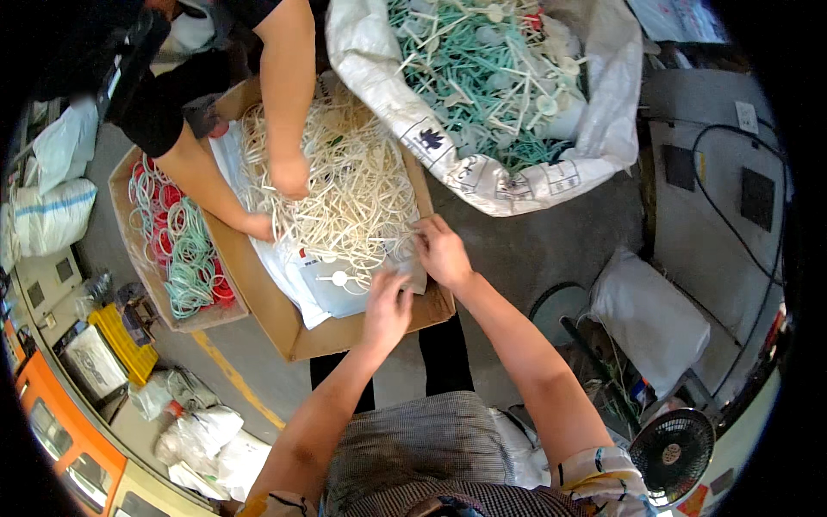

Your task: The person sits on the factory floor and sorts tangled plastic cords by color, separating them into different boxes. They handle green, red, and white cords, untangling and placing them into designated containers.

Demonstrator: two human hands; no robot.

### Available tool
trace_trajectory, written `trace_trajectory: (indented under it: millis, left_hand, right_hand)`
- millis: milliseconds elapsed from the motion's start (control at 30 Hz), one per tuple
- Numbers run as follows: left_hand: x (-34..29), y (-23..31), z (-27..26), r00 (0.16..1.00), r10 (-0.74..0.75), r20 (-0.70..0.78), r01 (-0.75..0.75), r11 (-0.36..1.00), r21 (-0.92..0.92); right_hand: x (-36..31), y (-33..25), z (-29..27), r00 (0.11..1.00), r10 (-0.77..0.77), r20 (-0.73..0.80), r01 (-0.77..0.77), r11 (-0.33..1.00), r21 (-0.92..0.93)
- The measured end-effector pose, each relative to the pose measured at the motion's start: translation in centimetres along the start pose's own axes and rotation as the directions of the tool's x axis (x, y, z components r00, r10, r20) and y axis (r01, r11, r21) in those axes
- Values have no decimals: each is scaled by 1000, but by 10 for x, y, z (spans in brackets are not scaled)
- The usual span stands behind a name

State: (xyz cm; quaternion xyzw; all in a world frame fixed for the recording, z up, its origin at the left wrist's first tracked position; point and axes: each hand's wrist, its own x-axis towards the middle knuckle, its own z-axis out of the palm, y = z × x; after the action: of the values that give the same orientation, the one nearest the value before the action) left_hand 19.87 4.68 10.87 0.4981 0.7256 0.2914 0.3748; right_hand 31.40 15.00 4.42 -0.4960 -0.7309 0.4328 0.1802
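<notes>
While left hand curled at five o'clock of white strings, right hand bent at four; couldn't tell if either pinched. Hard tug might've made knots.

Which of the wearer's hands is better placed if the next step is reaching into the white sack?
Probably the right hand: it is at the right edge of the cardboard box, nearer the white plastic sack. The left hand is over the box's near end, farther away.
</notes>
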Motion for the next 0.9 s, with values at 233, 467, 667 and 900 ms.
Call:
trace_trajectory:
  millis: [233, 467, 667, 900]
  left_hand:
    - [-104, -168, -45, 877, -480, 39, 464, 863, 198]
    - [-63, -260, -51, 719, -689, -93, 678, 725, -121]
    - [16, -287, -28, 543, -839, 35, 769, 479, -423]
    - [31, -278, -29, 443, -857, 265, 615, 75, -785]
  right_hand:
    - [68, 21, 149, 965, 187, 183, -99, 909, -406]
    - [70, 29, 215, 931, 318, 179, -202, 858, -471]
    - [47, 21, 186, 997, 37, -70, -74, 756, -650]
    - [77, 14, 218, 854, 511, 99, -466, 835, -290]
